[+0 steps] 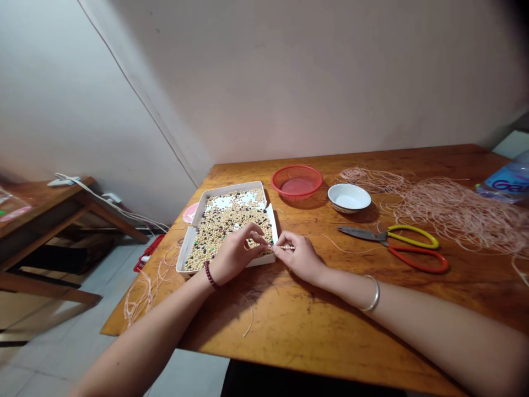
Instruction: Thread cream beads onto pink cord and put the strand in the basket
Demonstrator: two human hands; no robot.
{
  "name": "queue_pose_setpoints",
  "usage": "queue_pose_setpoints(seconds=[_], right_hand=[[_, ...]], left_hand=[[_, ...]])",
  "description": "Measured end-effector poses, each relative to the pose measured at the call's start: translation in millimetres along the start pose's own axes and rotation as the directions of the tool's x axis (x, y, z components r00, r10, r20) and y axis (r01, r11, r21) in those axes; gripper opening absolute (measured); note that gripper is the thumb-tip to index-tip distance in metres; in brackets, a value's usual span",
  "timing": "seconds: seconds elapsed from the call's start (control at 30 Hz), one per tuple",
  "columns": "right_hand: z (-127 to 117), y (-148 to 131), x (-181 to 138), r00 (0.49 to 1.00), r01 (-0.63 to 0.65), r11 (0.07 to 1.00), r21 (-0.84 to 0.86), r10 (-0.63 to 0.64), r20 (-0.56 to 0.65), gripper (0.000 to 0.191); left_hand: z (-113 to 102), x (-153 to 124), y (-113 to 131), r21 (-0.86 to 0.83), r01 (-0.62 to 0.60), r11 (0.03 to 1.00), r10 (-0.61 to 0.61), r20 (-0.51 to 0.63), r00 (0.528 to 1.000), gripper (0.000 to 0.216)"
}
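Note:
Over the near right corner of a white tray (188,248) of small beads (219,226), my left hand (237,251) is closed in a pinch; the tiny item at its fingertips is too small to make out. The beads are mostly cream, with black and a few green ones mixed in. My right hand (301,256) meets it fingertip to fingertip at the tray's edge, closed on a cord strung with several cream beads (288,247). Thin pink cord (330,240) runs from behind this hand towards the scissors (386,237).
Behind the tray stand a red plastic basket (296,193) and a white bowl (349,198). A tangled heap of pink cord (446,207) spreads on the right, beside a bottle (506,179). More cord (142,295) lies at the table's left edge, and a short piece (250,314) near the front.

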State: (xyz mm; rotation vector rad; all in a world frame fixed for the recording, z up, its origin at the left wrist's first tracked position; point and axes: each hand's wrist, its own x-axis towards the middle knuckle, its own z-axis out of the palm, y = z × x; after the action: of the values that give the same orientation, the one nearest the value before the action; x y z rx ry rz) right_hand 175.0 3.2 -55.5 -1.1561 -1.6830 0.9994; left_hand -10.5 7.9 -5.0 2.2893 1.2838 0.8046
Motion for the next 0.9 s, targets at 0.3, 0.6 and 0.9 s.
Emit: queue_pose_setpoints(seconds=[0.3,0.6,0.9], right_hand=[[0.0,0.7,-0.1,1.000,-0.010,1.000,-0.012,0.010,-0.001,0.018],[0.1,0.1,1.1,1.000,-0.024,1.000,0.005,0.024,-0.001,0.015],[-0.2,1.8,0.9,1.000,-0.021,1.000,0.008,0.021,0.003,0.014]], left_hand=[[0.1,-0.9,-3.0,0.056,0.030,0.998,-0.029,-0.017,0.999,0.024],[-2.3,0.1,3.6,0.049,0.023,0.999,-0.023,-0.010,1.000,0.024],[-0.8,-0.5,-0.1,0.013,0.017,1.000,-0.017,0.011,1.000,0.019]])
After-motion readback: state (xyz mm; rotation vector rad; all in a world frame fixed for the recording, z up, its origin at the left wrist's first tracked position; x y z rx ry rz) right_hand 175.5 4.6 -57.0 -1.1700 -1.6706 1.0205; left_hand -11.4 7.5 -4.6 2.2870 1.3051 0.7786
